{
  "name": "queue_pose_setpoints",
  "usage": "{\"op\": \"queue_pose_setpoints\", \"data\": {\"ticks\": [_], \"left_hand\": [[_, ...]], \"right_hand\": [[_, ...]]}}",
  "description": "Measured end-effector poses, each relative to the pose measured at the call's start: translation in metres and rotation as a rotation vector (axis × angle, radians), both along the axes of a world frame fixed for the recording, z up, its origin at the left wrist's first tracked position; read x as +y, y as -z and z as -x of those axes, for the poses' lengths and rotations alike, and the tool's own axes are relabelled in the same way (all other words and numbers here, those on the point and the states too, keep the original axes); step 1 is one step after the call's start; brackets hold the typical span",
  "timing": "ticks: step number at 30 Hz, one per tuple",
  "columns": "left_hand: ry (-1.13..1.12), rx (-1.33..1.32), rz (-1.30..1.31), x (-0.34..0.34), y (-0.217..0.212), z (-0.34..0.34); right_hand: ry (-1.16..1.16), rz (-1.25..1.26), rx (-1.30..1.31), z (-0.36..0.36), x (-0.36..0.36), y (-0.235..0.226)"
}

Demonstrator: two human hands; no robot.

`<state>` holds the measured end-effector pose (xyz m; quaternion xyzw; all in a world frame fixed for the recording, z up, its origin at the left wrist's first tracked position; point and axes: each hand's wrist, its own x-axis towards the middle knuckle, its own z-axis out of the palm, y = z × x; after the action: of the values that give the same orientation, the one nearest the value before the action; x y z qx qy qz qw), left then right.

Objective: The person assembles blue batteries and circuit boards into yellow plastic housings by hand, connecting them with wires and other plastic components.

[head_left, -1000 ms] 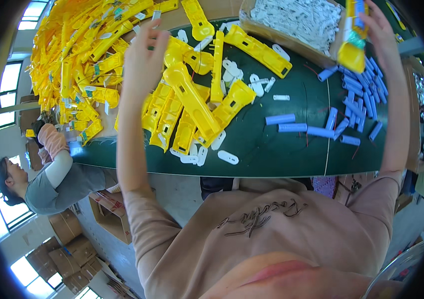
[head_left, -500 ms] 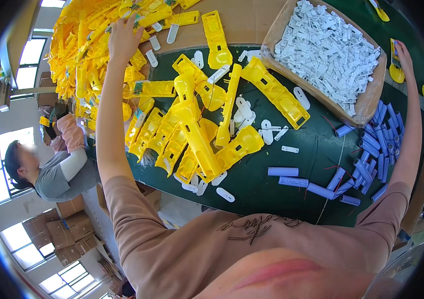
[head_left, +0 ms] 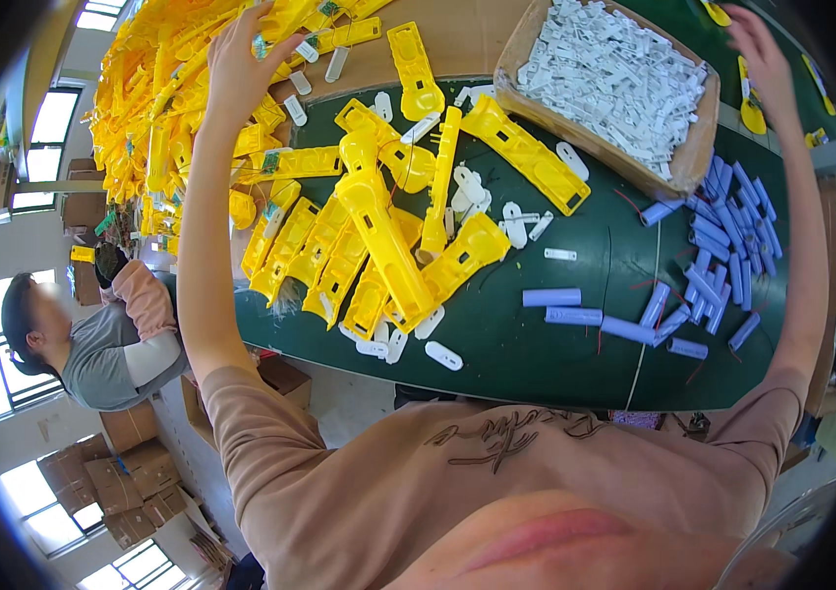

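My left hand (head_left: 237, 64) reaches to the far left, thumb and fingers spread over the edge of a big heap of yellow plastic housing shells (head_left: 157, 108). A small green circuit board (head_left: 260, 45) shows between its thumb and fingers; I see no grip on it. At the far right my right hand (head_left: 762, 61) is stretched out with its fingers apart, close to a yellow piece (head_left: 717, 12) at the top edge. Just below its fingers lies a yellow housing (head_left: 752, 110). More yellow half-shells (head_left: 378, 236) are piled loosely mid-table, with white oval plates (head_left: 444, 355) around them.
A cardboard box (head_left: 614, 162) full of small white parts stands at the back right. Blue-violet cylindrical cells (head_left: 575, 316) with thin wires lie on the green table (head_left: 496, 379). Another person (head_left: 123, 344) is at the left, beside the heap.
My right hand has moved from the yellow housing at the far right farther away and to the left, leaving that housing on the table. My left hand has shifted slightly farther, its thumb and fingers spread.
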<state>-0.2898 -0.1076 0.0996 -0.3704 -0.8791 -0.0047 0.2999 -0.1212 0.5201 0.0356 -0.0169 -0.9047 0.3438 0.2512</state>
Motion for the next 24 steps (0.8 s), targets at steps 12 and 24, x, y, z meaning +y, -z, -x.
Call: {"op": "queue_pose_setpoints", "data": {"ticks": [12,24], "left_hand": [[0.236,-0.488,-0.563,0.120,-0.033,-0.251],[0.849,-1.496,-1.141,0.127,-0.023,-0.299]], "right_hand": [[-0.878,0.939,0.221,-0.085,-0.359,-0.083],[-0.834,1.345,-0.070,-0.166,-0.340,-0.065]]}}
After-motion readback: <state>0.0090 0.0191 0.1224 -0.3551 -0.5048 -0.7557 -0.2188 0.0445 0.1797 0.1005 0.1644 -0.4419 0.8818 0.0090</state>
